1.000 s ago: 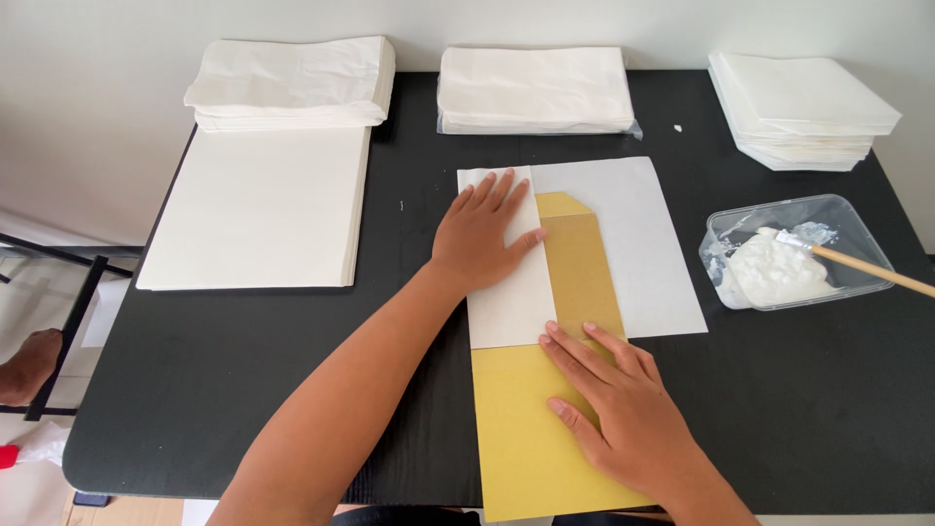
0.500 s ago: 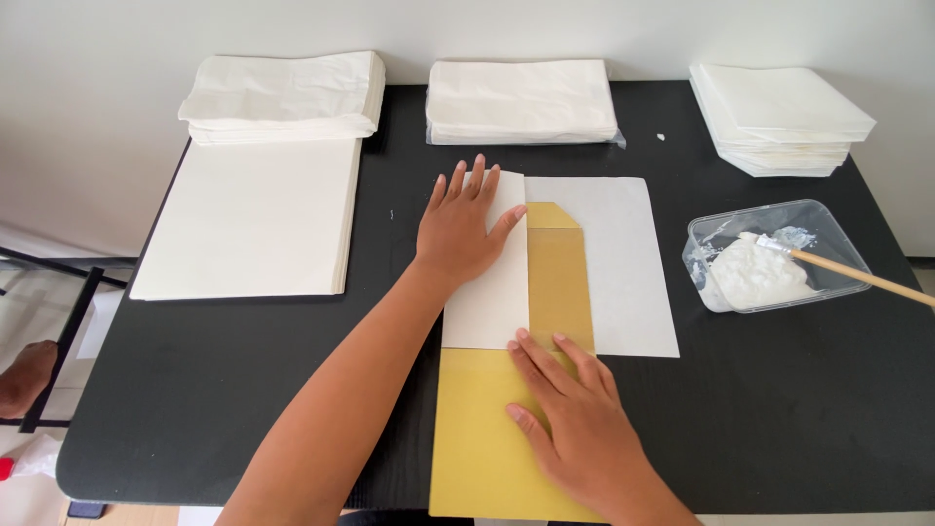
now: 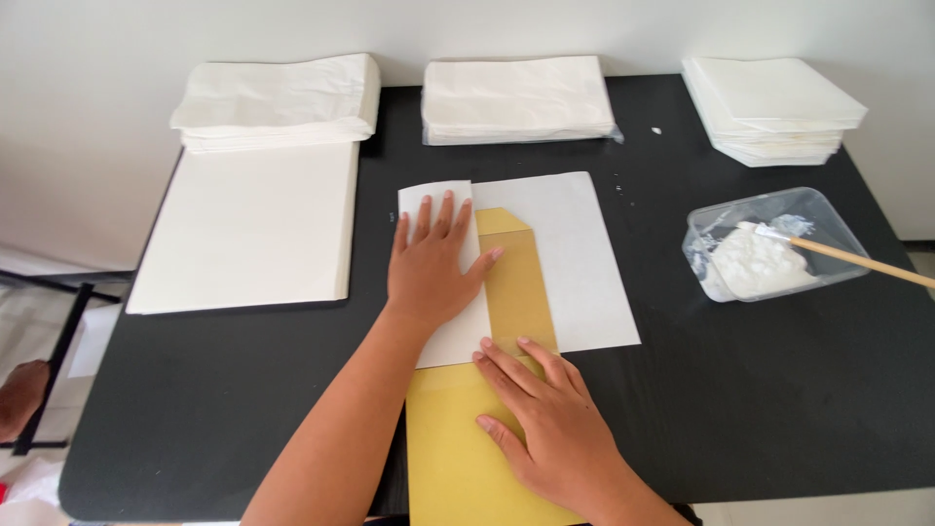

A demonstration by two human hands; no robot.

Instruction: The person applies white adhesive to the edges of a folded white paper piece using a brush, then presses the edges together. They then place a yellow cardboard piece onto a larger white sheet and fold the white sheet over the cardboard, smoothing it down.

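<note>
My left hand (image 3: 430, 263) lies flat, fingers spread, on a folded white paper flap (image 3: 443, 341) at the middle of the black table (image 3: 243, 390). Beside it a yellow paper strip (image 3: 516, 282) shows, lying over a white sheet (image 3: 575, 253). My right hand (image 3: 545, 424) rests flat on the lower part of the yellow sheet (image 3: 443, 458), fingertips touching the bottom edge of the white flap. Neither hand grips anything.
A thick white paper pile (image 3: 248, 229) lies at the left. Three stacks of white folded paper (image 3: 278, 97), (image 3: 516, 97), (image 3: 774, 107) line the back edge. A clear plastic tub of white paste (image 3: 769, 244) with a wooden-handled brush (image 3: 847, 258) sits at the right.
The view has shifted slightly. My left hand has slid a little down the white flap, and my right hand stays pressed on the yellow sheet.
</note>
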